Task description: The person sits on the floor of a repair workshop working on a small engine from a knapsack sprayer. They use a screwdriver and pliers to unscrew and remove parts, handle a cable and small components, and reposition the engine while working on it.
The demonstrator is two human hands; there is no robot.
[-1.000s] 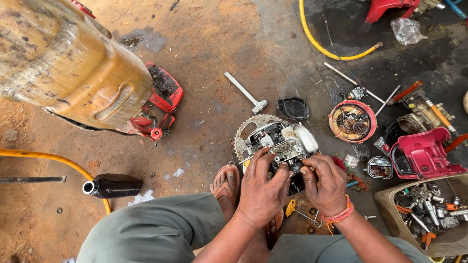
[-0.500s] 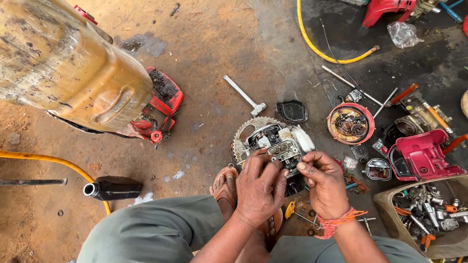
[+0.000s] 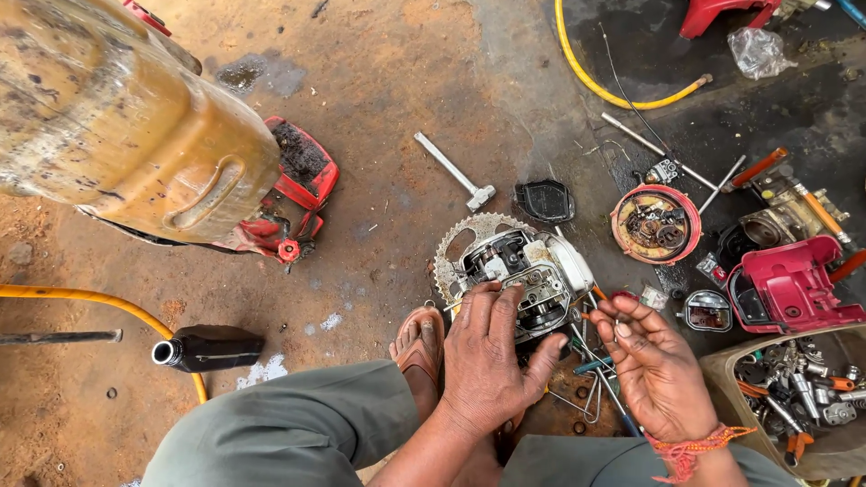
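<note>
A small grey engine block (image 3: 528, 257) with a toothed sprocket ring (image 3: 451, 261) behind it lies on the ground in front of my feet. My left hand (image 3: 492, 361) rests over its near side, fingers pressed on the metal cover and thumb spread to the right, holding it. To the right of the engine my right hand (image 3: 654, 365) is off it, palm up and fingers loosely curled; I see nothing in it. A red thread band circles my right wrist. Thin tools and wires (image 3: 586, 374) lie between my hands.
A large dirty yellow jerrycan (image 3: 126, 135) sits on a red housing (image 3: 298, 194) at left. Also about: black bottle (image 3: 207, 347), yellow hose (image 3: 595, 81), T-wrench (image 3: 456, 171), black cover (image 3: 544, 200), red flywheel cover (image 3: 656, 224), red casing (image 3: 789, 284), and a tub of small parts (image 3: 789, 388).
My right hand has left the engine and moved right, turning palm up. My left hand has stayed on the engine and shifted a little over its cover.
</note>
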